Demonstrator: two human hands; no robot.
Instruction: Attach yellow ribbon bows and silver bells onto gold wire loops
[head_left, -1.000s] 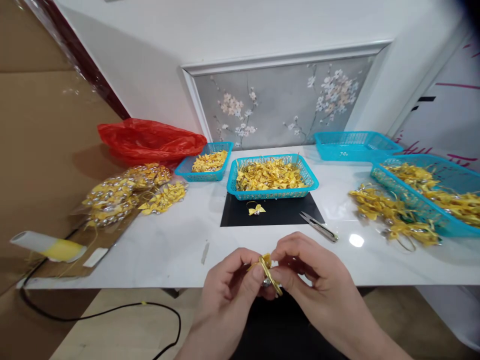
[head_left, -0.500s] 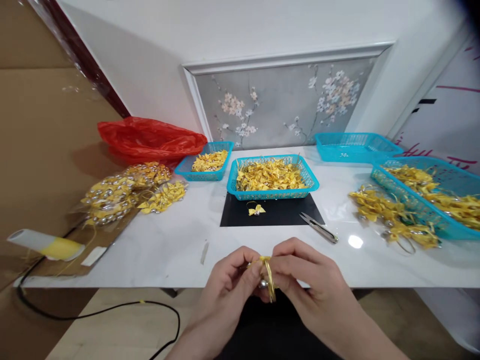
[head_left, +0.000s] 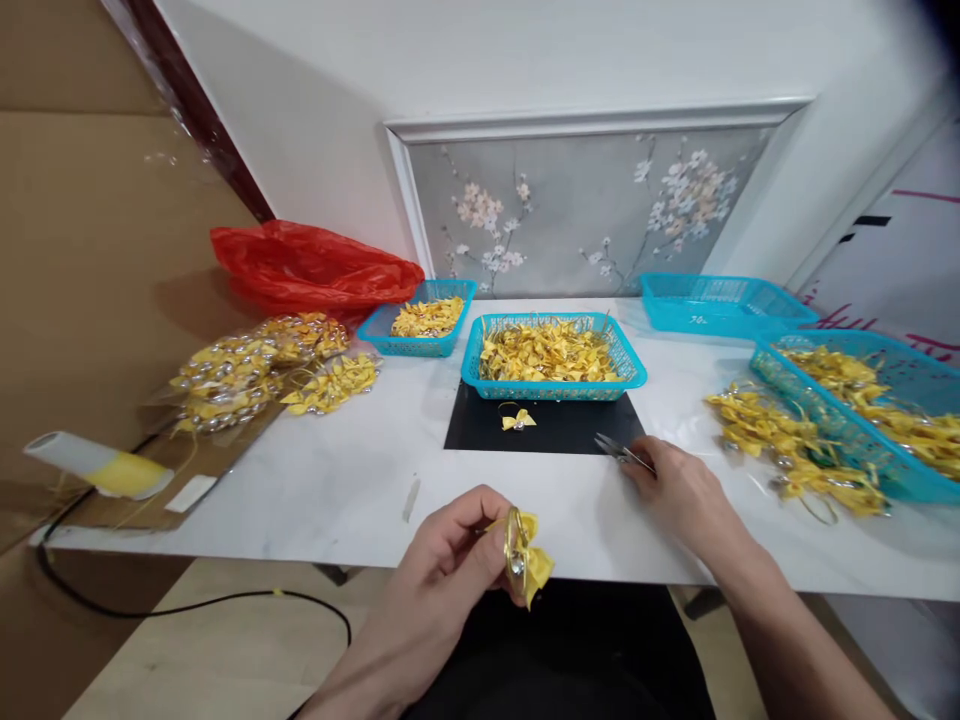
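Note:
My left hand (head_left: 457,565) pinches a yellow ribbon bow (head_left: 536,570) at the table's front edge. A gold cord loop and a silver bead show on the bow. Farther right, my right hand (head_left: 679,490) has its fingers closed round the handle of the thread snips (head_left: 616,449). Their blades point left over the edge of a black mat (head_left: 480,425), and the fingers hide most of the handle. On that mat lies a single yellow bow (head_left: 517,420) with a cord loop, just in front of a blue basket (head_left: 555,390) heaped with yellow bows.
At back left, a smaller blue basket (head_left: 412,346) holds bows beside a red plastic bag (head_left: 315,275). Bagged bows (head_left: 232,380) lie left. Another blue basket (head_left: 832,425) and loose bows (head_left: 795,440) are right, with a blue tray (head_left: 727,305) behind. A yellow-and-white tube (head_left: 97,465) lies left.
My right hand has let go of the bow and moved right onto the thread snips. My left hand still holds the bow, now turned so its yellow ribbon shows.

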